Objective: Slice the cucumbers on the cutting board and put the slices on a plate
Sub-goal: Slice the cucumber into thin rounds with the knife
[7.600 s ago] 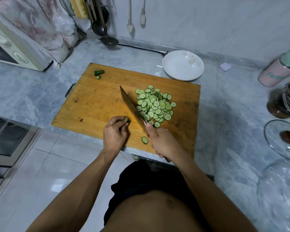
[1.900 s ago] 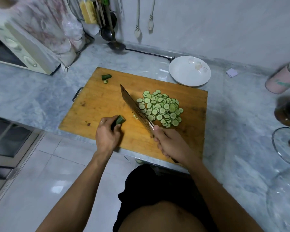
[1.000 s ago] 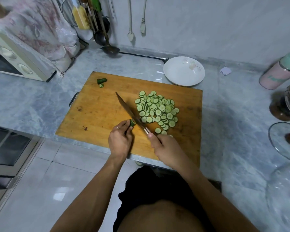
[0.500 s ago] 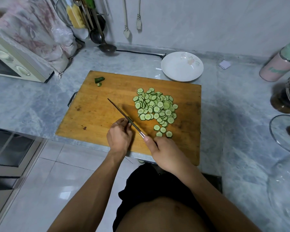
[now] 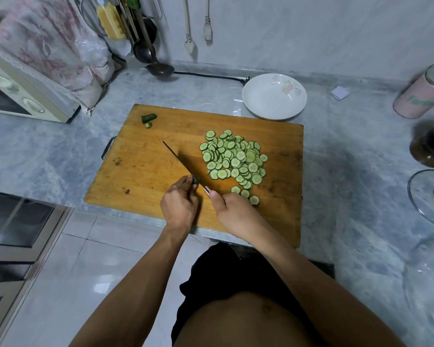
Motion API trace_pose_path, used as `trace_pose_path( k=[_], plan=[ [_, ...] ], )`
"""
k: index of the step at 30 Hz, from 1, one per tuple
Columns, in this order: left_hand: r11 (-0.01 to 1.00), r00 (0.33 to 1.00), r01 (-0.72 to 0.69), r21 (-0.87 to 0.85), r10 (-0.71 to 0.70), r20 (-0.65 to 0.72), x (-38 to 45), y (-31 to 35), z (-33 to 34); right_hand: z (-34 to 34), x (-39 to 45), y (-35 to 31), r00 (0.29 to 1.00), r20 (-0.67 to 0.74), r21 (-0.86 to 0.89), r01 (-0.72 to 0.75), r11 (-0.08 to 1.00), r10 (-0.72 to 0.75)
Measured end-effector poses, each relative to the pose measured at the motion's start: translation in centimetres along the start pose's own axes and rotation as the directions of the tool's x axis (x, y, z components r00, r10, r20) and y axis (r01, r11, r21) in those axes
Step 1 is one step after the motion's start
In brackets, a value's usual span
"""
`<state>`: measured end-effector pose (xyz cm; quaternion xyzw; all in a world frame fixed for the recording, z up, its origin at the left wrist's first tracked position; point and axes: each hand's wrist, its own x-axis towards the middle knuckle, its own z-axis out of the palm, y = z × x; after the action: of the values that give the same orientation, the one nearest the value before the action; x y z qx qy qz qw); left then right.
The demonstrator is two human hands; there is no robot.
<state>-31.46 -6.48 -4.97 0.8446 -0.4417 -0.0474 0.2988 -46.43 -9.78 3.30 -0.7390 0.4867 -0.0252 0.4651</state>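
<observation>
Now the left hand (image 5: 179,209) rests on the wooden cutting board (image 5: 145,166), its fingertips pinching a short green cucumber stub (image 5: 195,181) against the board, while the right hand (image 5: 236,212) is clenched round the handle of a knife (image 5: 183,165) whose thin blade runs up and away to the left from that hand, its edge down on the board and touching the stub just beside the left fingertips. Just beyond and to the right of the right hand lies the heap of cucumber slices (image 5: 232,157), with a few loose slices trailing back towards the right hand's knuckles. Well beyond the left hand, at the board's far left corner, sit a cut cucumber end (image 5: 148,117) and a small slice close by it. Past the board's far edge, well away from the right hand, a white plate (image 5: 263,106) with a faint flower print stands on the grey marble bench (image 5: 48,156), holding no slices. Further right of the right hand are a pink canister (image 5: 420,98) and a glass lid (image 5: 419,194); far to the left of the left hand is a cream oven (image 5: 28,96), partly draped in cloth
</observation>
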Motion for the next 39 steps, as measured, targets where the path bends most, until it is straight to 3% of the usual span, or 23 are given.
trace_pose_path(
  k=[7, 11, 16, 23, 30, 39],
  plan=[
    [1.0, 1.0, -0.013, 0.028, 0.012, 0.023, 0.0, -0.2, 0.0, 0.7, 0.4, 0.2, 0.999, -0.034, -0.021, 0.021, 1.0, -0.021],
    [1.0, 1.0, -0.026, -0.003, 0.026, 0.008, 0.1, -0.5, 0.0, -0.3, 0.5, 0.9, 0.999, -0.037, 0.034, -0.016, 0.999, 0.018],
    [0.99, 0.998, 0.06, -0.128, -0.06, 0.002, -0.1, -0.8, 0.5, -1.9, 0.2, 1.9, 0.996, -0.013, 0.169, -0.082, 0.982, 0.085],
    [0.989, 1.0, -0.004, -0.15, 0.004, 0.001, -0.2, -1.6, 0.7, -1.4, -1.3, 1.0, 0.998, -0.004, -0.016, 0.065, 0.998, -0.065],
    [0.989, 0.999, -0.038, -0.14, 0.036, -0.012, -0.1, -1.6, 0.5, -1.3, -2.3, 0.5, 0.996, -0.005, -0.029, 0.087, 0.996, -0.087],
    [0.982, 1.0, 0.023, -0.186, -0.023, -0.001, -0.1, -1.6, 0.8, -0.5, -2.4, 0.3, 0.997, -0.019, -0.026, 0.072, 0.997, -0.073]
  ],
)
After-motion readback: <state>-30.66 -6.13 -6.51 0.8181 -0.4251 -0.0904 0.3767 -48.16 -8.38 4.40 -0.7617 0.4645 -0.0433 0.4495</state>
